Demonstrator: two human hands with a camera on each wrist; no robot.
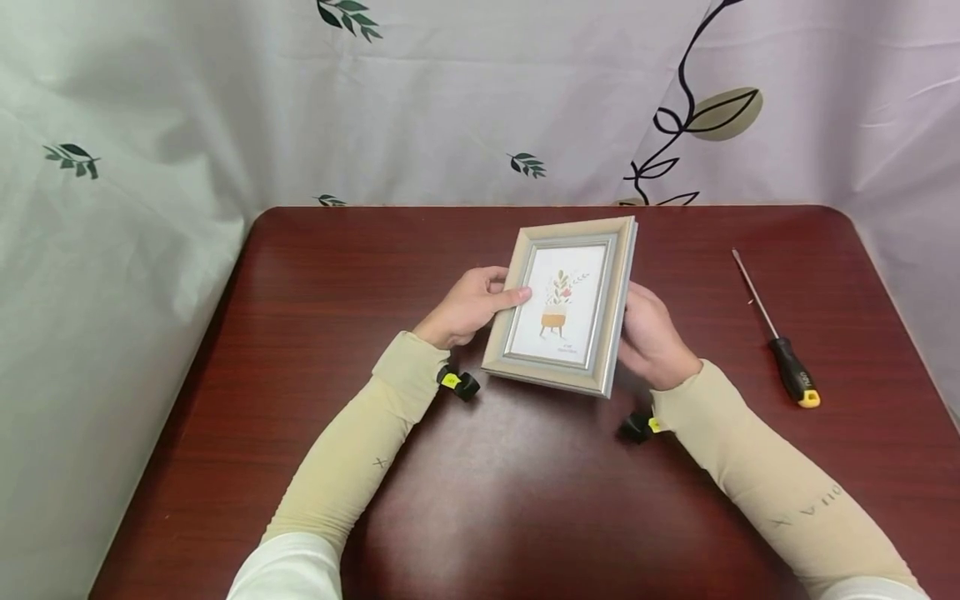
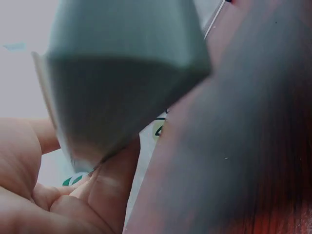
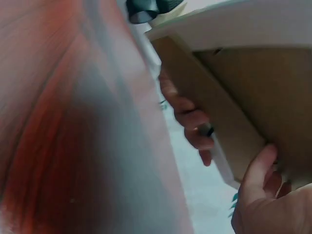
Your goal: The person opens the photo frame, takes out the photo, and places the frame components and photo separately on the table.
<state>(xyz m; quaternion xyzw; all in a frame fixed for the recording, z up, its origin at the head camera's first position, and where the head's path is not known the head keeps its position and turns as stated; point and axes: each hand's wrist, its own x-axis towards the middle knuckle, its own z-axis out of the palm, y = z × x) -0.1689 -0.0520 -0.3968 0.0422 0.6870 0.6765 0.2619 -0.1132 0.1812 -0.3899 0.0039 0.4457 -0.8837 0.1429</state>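
Note:
A picture frame [image 1: 553,310] with a beige border, silver inner trim and a printed potted plant is held up over the table, tilted, its front toward the head camera. My left hand [image 1: 470,306] grips its left side, thumb on the front border and fingers behind. Beyond the right edge is my right hand [image 1: 654,337], partly hidden by the frame. In the right wrist view, the thumb and bent fingers of that hand [image 3: 270,200] are at the brown back board [image 3: 273,92]; I cannot tell whether they pinch anything there.
A screwdriver [image 1: 776,333] with a black and yellow handle lies on the dark red table [image 1: 315,275], right of the frame. Behind the table hangs a pale curtain [image 1: 450,100] with leaf prints. A black wrist device [image 1: 459,383] is worn at my left wrist.

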